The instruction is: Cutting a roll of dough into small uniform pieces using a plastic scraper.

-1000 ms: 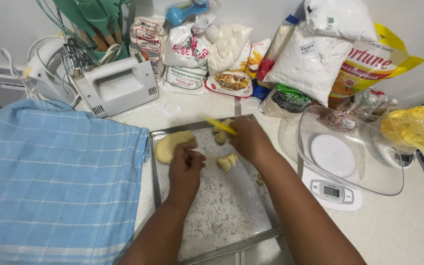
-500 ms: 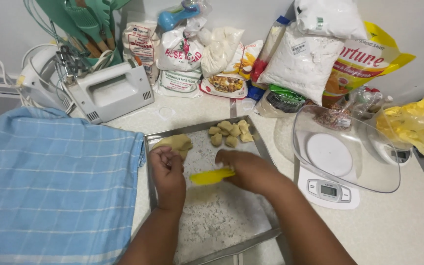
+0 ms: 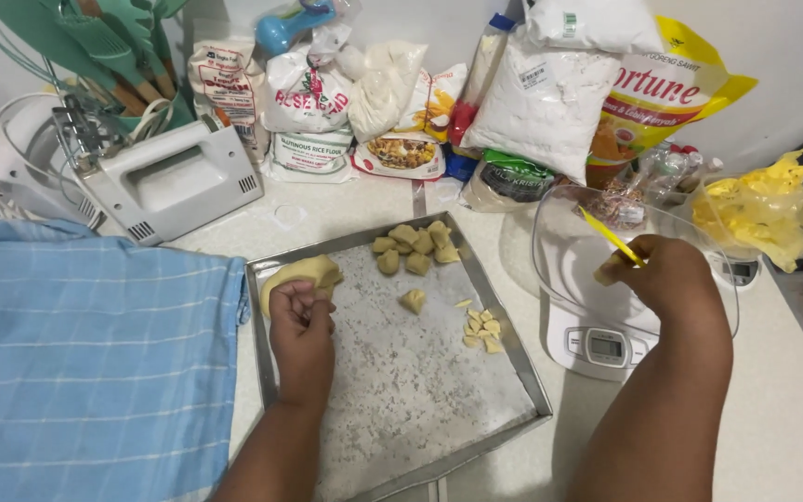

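My left hand (image 3: 301,325) rests on the lump of yellow dough (image 3: 297,275) at the left side of the floured metal tray (image 3: 504,344), fingers curled on it. My right hand (image 3: 666,274) is over the clear bowl (image 3: 564,232) on the white kitchen scale (image 3: 597,346), gripping a yellow plastic scraper (image 3: 609,236) and a small piece of dough. Several cut dough pieces (image 3: 413,246) lie at the tray's far edge, one single piece (image 3: 413,300) sits mid-tray, and small scraps (image 3: 480,327) lie near the right rim.
A blue checked cloth (image 3: 85,363) covers the counter at left. A white hand mixer (image 3: 155,181) and a holder of green utensils (image 3: 95,37) stand at back left. Bags of flour and other ingredients (image 3: 532,93) line the wall. A crumpled yellow plastic bag (image 3: 769,204) lies at right.
My right hand has left the tray and moved right to the scale bowl with the scraper and a dough piece. Cut pieces now lie on the tray. My left hand stayed on the dough lump.
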